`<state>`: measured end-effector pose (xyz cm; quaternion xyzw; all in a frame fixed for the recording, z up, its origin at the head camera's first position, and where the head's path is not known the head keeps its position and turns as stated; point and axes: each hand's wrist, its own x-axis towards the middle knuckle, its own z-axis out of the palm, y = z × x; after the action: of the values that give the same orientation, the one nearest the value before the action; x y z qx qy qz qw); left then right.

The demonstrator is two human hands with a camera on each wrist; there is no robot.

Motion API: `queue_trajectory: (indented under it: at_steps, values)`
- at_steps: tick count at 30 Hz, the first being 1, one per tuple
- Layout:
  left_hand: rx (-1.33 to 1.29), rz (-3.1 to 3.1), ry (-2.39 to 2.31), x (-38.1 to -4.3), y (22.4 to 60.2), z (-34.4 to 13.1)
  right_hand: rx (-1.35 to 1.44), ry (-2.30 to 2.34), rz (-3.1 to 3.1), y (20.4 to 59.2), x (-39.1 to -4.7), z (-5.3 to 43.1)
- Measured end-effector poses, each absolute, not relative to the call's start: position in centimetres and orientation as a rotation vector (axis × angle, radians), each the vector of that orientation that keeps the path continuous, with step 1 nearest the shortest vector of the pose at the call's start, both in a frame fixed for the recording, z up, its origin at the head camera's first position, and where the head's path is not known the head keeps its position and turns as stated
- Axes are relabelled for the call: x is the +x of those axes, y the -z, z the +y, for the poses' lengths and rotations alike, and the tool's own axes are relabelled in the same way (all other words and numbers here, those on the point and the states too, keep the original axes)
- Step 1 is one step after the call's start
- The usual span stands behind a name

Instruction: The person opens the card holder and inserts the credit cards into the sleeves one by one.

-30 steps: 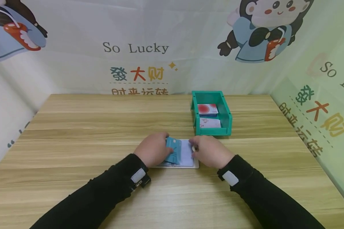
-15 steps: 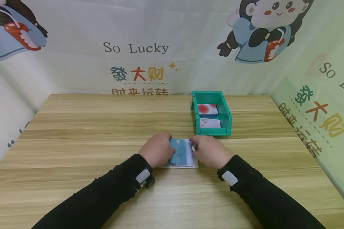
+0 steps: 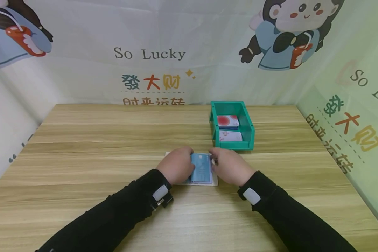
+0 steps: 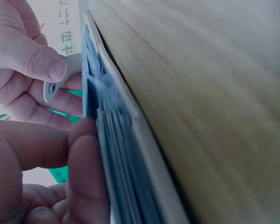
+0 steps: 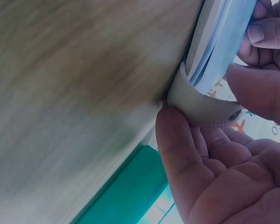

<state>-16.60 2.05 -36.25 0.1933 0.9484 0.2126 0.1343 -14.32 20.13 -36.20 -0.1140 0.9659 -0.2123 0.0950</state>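
Note:
A pale card holder lies open on the table between both hands, its stacked sleeves seen edge-on in the left wrist view. A blue bank card lies on the right side of the sleeves, near their right edge. My left hand pinches at the card's left edge with thumb and index finger, the other fingers curled. At the holder's right edge, my right hand holds the cream strap, which curves up with a snap button near its end.
Just behind the right hand stands a green bin. Inside are a red-and-white card and a white printed card. The wooden table meets printed cloth walls at the back and sides.
My left hand has moved right, and the blue card has slid right with it, straightening from a slight tilt until it nears the holder's right edge. The right hand has stayed in place.

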Motion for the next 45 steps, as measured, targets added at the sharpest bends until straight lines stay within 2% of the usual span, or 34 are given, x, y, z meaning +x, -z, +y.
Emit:
queue_trajectory:
  at_steps: [22, 31, 39, 45]
  values:
    - [0.654, 2.78, -0.668, -16.4, 36.9, 1.7, -0.244, 1.043, 2.786, 35.7, -14.4, 20.1]
    - [0.65, 2.742, -0.742, -16.1, 36.6, 1.4, -0.415, 1.327, 2.639, 35.5, -14.3, 19.8]
    - [0.524, 2.633, -0.892, -16.3, 36.3, 0.0, -0.437, 1.295, 2.627, 35.5, -14.0, 19.7]
    - [0.534, 2.69, -0.863, -16.5, 36.5, -1.4, -0.402, 1.132, 2.806, 34.3, -14.6, 20.7]
